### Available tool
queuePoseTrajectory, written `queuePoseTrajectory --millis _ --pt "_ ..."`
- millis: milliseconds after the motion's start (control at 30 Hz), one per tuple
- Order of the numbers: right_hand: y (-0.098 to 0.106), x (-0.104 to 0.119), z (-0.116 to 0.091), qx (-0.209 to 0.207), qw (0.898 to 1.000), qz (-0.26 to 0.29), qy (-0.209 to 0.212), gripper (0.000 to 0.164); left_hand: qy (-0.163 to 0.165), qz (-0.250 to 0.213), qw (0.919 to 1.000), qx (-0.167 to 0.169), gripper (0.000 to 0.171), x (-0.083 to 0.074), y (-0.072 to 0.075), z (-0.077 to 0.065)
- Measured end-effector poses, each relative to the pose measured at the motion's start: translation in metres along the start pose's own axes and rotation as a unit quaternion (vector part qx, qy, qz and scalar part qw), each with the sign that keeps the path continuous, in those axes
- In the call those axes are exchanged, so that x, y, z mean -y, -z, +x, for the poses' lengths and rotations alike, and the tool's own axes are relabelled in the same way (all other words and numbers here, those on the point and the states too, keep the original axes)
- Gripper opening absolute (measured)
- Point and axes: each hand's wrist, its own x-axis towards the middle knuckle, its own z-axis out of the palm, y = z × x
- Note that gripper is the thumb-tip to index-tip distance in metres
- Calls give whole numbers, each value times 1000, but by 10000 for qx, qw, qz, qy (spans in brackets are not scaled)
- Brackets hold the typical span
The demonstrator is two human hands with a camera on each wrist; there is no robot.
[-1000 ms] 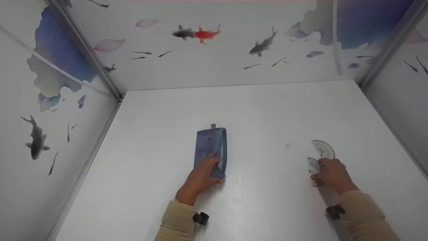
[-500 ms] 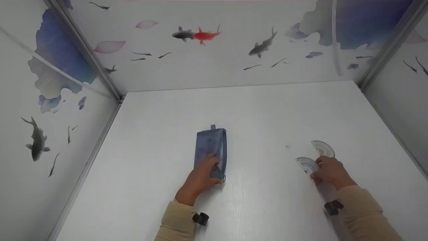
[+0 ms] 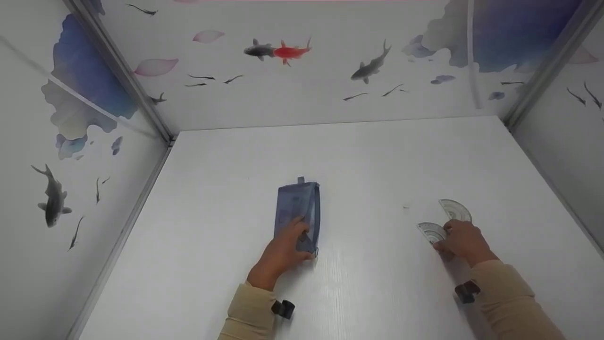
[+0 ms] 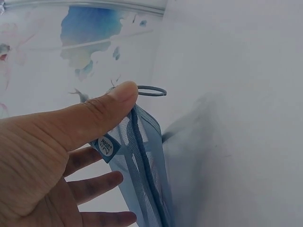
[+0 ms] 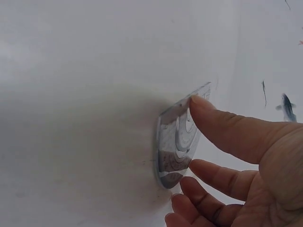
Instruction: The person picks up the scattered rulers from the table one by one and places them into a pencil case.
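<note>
A blue mesh zip pouch (image 3: 295, 198) lies lengthwise on the white table, left of the right hand's work. My left hand (image 3: 278, 257) holds its near end, with the thumb by the ring (image 4: 152, 91) at the corner in the left wrist view. To the right, my right hand (image 3: 467, 242) pinches a clear half-round protractor (image 3: 429, 231) between thumb and fingers. In the right wrist view this protractor (image 5: 173, 137) stands tilted, its lower edge close to the tabletop; whether it touches is unclear. Just beyond the hand lies a second clear protractor (image 3: 456, 209), partly covered by the fingers.
A tiny pale speck (image 3: 406, 206) lies on the white table (image 3: 368, 160) between pouch and protractors. Walls with painted fish (image 3: 370, 66) enclose the table at the back, left and right. Each sleeve carries a small black wrist camera (image 3: 283, 309).
The held protractor has turned, its far tip swinging left, mostly in the first half second. My right hand has shifted slightly left. The left hand and pouch stay in place.
</note>
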Motion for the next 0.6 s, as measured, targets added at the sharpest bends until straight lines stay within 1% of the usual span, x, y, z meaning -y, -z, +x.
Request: queuePoseTrajectory --millis 233,467,600 --pt "3 1 4 86 10000 9 -32 59 -30 59 10000 2 60 0 1 -1" --pt "5 3 7 170 9998 -105 19 50 -138 -48 9998 -115 61 -1 1 -2" --pt "6 4 7 214 9997 -24 -66 41 -155 -44 9998 -122 61 0 1 -2"
